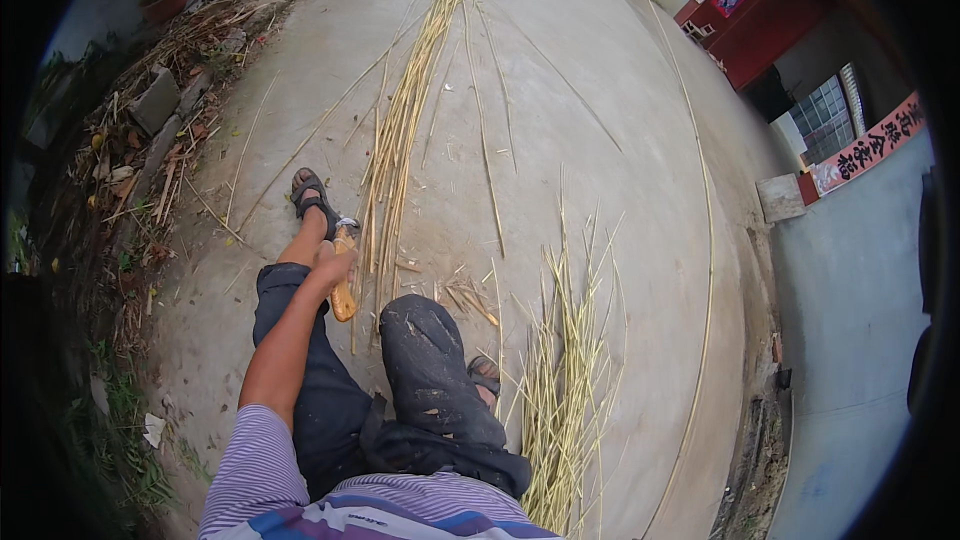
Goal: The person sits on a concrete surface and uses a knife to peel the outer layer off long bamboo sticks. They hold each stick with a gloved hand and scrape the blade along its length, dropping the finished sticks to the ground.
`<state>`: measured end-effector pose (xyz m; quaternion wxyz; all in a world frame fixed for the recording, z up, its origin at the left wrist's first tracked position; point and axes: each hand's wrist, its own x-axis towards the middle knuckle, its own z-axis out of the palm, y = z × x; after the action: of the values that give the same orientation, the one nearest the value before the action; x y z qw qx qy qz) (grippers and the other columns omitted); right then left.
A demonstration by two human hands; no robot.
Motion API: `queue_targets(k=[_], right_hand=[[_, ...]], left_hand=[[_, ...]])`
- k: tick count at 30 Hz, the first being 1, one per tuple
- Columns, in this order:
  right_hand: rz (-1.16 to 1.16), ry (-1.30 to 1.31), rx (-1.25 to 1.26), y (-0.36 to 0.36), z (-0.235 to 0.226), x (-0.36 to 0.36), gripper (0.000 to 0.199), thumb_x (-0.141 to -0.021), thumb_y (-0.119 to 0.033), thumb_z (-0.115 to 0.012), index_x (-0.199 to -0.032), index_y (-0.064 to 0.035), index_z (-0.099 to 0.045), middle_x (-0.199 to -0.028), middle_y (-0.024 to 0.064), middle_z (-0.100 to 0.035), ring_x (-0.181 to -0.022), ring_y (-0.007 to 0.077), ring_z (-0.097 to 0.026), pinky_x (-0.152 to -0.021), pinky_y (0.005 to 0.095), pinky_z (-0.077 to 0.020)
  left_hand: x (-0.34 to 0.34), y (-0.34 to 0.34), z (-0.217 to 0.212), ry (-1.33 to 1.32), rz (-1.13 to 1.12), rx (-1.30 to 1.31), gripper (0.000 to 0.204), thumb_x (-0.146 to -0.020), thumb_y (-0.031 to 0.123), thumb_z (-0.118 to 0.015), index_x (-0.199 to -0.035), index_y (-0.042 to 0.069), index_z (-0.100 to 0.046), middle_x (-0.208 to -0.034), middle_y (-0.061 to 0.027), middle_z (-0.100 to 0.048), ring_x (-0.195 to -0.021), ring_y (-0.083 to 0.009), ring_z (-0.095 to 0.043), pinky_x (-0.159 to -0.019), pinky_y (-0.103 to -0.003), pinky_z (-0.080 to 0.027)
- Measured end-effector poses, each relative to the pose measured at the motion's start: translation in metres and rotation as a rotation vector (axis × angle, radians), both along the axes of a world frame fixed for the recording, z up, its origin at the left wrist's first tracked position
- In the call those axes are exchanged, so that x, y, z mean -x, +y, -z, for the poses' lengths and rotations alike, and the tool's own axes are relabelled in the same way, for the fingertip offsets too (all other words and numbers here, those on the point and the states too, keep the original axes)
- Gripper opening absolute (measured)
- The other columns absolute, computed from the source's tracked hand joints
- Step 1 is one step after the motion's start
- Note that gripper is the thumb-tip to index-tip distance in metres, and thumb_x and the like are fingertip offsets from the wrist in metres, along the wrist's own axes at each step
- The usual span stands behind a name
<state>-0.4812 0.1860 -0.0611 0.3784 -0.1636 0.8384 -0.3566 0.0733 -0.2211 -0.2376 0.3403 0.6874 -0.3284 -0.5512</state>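
Observation:
My left hand (333, 266) is closed round a tool with an orange-brown wooden handle (343, 302), held beside my left shin. Only a short greyish metal part shows above the fist, so I cannot tell the exact kind of tool. Just right of this hand lie the near ends of a long bundle of thin yellow stalks (412, 105), which stretches away over the concrete. A second bundle of greener, finer stalks (563, 390) lies to the right of my right leg. Nothing of my right hand or forearm shows.
Several loose stalks (484, 135) lie around the bundle, and short cut pieces (470, 302) are scattered by my right knee. One very long cane (708, 240) runs along the right. Rubble and dry leaves (150, 130) border the left side; a pale wall (850, 340) stands right.

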Motion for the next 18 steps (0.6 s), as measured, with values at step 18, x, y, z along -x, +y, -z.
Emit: queue_targets(k=[18], right_hand=[[-0.219, -0.695, 0.866, -0.350, -0.028, -0.146, 0.039, -0.109, -0.033, -0.043, -0.112, 0.0025, -0.060, -0.052, -0.0037, -0.040, -0.040, 0.0108, -0.038, -0.035, 0.0298, -0.0368]], left_hand=[[0.085, 0.183, -0.220, 0.362, 0.701, -0.062, 0.029, -0.096, 0.022, -0.068, -0.099, 0.002, -0.048, -0.071, -0.0015, -0.057, -0.053, -0.0076, -0.055, -0.049, -0.025, -0.045]])
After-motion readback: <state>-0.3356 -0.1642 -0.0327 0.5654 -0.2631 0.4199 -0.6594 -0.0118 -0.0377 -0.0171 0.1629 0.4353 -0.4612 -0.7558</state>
